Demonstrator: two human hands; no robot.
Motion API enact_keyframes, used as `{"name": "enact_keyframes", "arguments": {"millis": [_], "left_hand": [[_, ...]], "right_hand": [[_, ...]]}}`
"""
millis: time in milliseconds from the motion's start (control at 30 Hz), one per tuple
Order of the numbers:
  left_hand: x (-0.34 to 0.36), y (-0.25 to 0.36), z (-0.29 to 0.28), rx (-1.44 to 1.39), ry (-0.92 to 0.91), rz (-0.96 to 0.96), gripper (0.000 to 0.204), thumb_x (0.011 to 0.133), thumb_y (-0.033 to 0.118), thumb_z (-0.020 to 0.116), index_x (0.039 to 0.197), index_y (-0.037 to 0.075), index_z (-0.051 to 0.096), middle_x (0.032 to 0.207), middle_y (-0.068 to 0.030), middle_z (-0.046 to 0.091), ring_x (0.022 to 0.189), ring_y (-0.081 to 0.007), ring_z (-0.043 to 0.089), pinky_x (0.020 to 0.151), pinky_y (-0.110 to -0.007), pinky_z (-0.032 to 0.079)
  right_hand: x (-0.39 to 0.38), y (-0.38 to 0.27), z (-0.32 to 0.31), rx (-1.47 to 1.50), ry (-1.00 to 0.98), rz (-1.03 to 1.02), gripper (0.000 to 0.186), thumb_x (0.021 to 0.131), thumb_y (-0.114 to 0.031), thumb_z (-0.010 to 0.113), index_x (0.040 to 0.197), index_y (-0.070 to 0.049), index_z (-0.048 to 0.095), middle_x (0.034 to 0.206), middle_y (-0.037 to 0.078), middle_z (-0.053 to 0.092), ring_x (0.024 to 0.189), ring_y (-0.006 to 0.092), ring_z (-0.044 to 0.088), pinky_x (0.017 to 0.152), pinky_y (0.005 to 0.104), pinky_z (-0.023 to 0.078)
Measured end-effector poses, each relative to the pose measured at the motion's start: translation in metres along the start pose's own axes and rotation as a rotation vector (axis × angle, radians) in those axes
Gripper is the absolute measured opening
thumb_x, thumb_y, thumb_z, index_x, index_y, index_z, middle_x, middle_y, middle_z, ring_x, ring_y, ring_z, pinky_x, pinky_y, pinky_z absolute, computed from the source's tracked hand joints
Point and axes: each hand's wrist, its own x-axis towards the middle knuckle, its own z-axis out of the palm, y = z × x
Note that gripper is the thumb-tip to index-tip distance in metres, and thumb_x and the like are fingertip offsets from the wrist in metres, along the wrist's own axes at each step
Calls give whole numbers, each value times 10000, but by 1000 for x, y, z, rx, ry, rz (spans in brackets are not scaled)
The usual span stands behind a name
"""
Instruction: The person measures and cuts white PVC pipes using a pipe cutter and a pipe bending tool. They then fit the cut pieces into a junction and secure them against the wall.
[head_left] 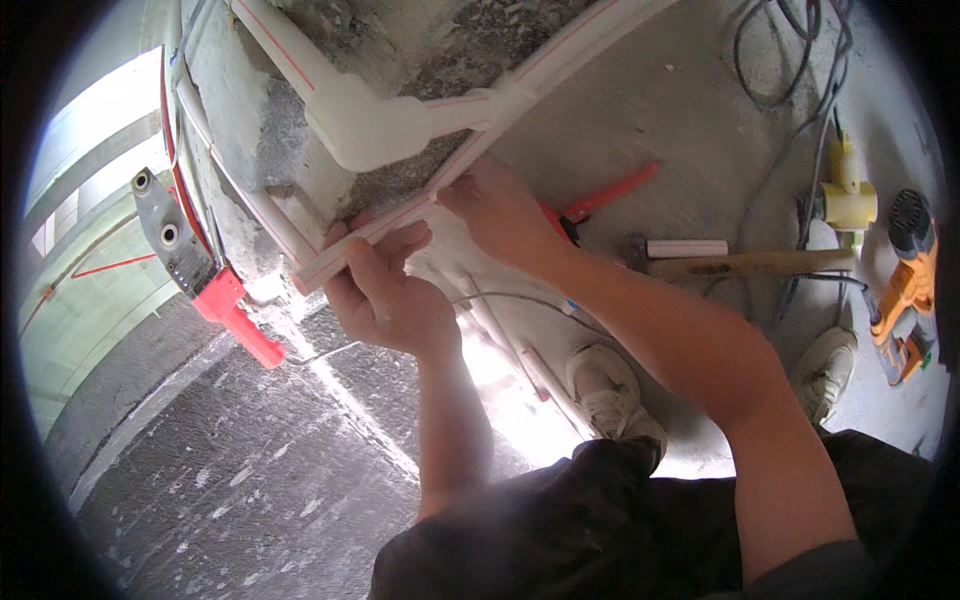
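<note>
A white plastic pipe with a red stripe [403, 217] slants from the upper right down to an open end at the left. Near that end, the thumb and fingers of my left hand [385, 300] close round it from below, some fingertips hidden behind it. Farther up the same pipe, my right hand [500, 212] is closed with its fingertips on the pipe; part of its grip is hidden. Above my hands, a thick white elbow fitting [370, 125] joins other striped pipes. Left of my left hand is a pipe welding iron [205, 262] with a red handle and grey heating plate.
Beyond my right wrist lies a red-handled tool [612, 193], partly hidden. A wooden-handled hammer [755, 263] and a short pipe piece [688, 248] lie on the floor. An orange power tool [903, 295], yellow connector [848, 200] and black cables [825, 100] are at right.
</note>
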Motion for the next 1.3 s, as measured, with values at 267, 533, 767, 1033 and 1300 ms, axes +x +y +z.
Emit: {"name": "enact_keyframes", "arguments": {"millis": [267,533,767,1033,1300], "left_hand": [[4,-11,0,-82,60,45,299,1058,144,534,1263,-73,536,975,-238,722,567,-258,702,510,-335,623],[8,-23,-15,33,87,93,325,1067,128,471,1343,-43,474,965,-230,731,564,-263,710,492,-329,630],[3,-21,-31,-224,-108,-27,226,1082,109,554,1265,-21,531,1153,-137,683,1023,-179,698,887,-347,609],[3,-24,-33,-260,-158,13,260,1100,154,530,1298,-14,532,1166,-150,680,1033,-206,717,875,-357,631],[-2,-16,-35,-228,-168,4,375,1095,182,491,1373,-69,512,1180,-274,684,851,-296,751,720,-367,648]], "right_hand": [[-10,-13,3,96,66,78,343,1022,-143,643,1319,3,551,1209,218,715,1181,380,682,983,480,516],[-11,-28,-7,-102,-18,82,315,1026,-140,646,1294,5,570,1206,218,717,1179,358,695,979,456,528],[-12,-38,-10,-42,-5,44,280,1031,-121,641,1261,27,582,1181,225,724,1135,357,722,938,454,554],[-10,-33,-11,-115,-25,-2,296,1027,-131,658,1263,23,571,1131,225,737,1094,381,736,898,479,567],[-16,-6,-11,-318,-7,-123,289,1008,-142,669,1235,9,576,1108,241,727,1024,412,730,850,473,557]]}}
